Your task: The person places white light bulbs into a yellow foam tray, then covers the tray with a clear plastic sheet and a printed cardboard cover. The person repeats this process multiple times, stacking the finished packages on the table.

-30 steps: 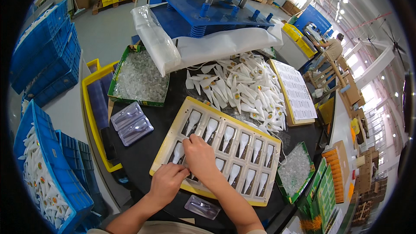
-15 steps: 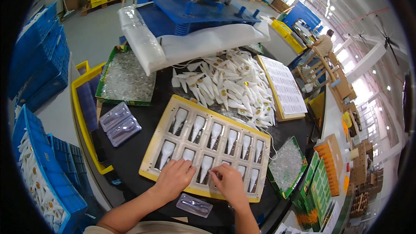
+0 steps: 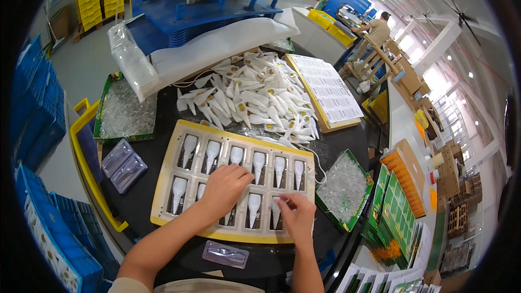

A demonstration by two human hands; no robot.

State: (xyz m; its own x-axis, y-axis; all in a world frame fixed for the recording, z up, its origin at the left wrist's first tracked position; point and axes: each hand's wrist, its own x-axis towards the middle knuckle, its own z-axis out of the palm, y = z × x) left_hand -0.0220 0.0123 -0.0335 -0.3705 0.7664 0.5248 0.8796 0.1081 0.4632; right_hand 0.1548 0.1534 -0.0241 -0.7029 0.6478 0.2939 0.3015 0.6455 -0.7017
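A yellow-edged tray (image 3: 172, 222) lies before me, with two rows of clear-lined slots holding white tapered pieces (image 3: 253, 210). Over the middle of the tray is my left hand (image 3: 225, 187), its fingers bent and held together; whatever they grip is hidden. My right hand (image 3: 298, 217) covers the near right slot. Its thumb and fingertips are pinched at the upper end of a white piece (image 3: 275, 216) in the slot beside it. Beyond the tray is a heap of similar white pieces (image 3: 255, 95), several with coloured round labels.
Green-edged boxes of clear plastic covers stand at left (image 3: 127, 111) and right (image 3: 344, 187). Clear packs lie left (image 3: 125, 167) and near (image 3: 226, 254). Behind the heap is a blue press (image 3: 211, 13) with a plastic roll. Printed sheets (image 3: 325, 87) lie right; blue crates (image 3: 49, 233) stand left.
The view has swung, so the scene sits further left. My left hand has moved up and right across the tray. My right hand has come to the near row's right end.
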